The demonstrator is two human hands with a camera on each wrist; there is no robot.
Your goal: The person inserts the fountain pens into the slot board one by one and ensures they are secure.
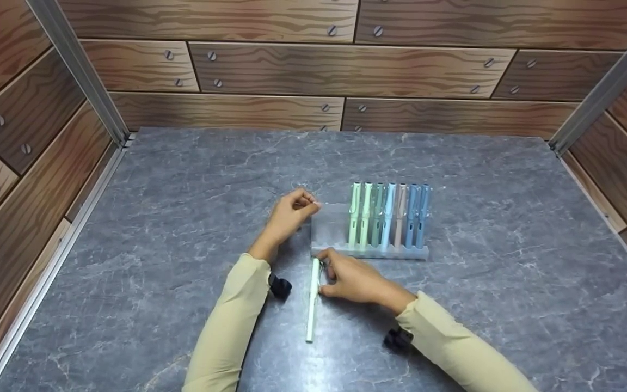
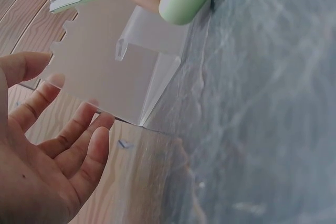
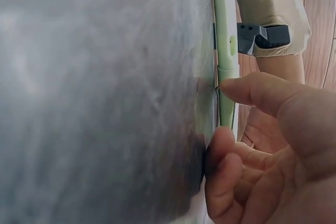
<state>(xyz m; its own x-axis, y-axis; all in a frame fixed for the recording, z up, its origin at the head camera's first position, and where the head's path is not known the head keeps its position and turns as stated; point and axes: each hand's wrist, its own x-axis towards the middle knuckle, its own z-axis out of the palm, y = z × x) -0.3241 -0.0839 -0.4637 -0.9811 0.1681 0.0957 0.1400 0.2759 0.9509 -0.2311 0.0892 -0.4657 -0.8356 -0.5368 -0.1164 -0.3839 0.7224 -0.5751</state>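
Note:
A clear plastic pen stand (image 1: 329, 227) holds several upright capped pens in its right part. My left hand (image 1: 290, 215) pinches the stand's upper left corner between thumb and index finger; in the left wrist view its other fingers (image 2: 58, 140) spread behind the clear panel (image 2: 100, 72). In front of the stand's left end lies a pale green pen (image 1: 313, 299), its clip end toward the stand. My right hand (image 1: 354, 277) holds this pen near the clip end. In the right wrist view, the thumb (image 3: 247, 90) presses its barrel (image 3: 226, 30) and curled fingers (image 3: 223, 182) sit at its end.
Two light green pens (image 1: 367, 212), a dark green one (image 1: 379, 218), a light blue one (image 1: 388, 212), a brownish one (image 1: 400, 218) and two blue ones (image 1: 418, 218) stand side by side. Grey marbled tabletop (image 1: 183, 218) surrounds the stand, with wood-patterned walls (image 1: 313, 65) beyond.

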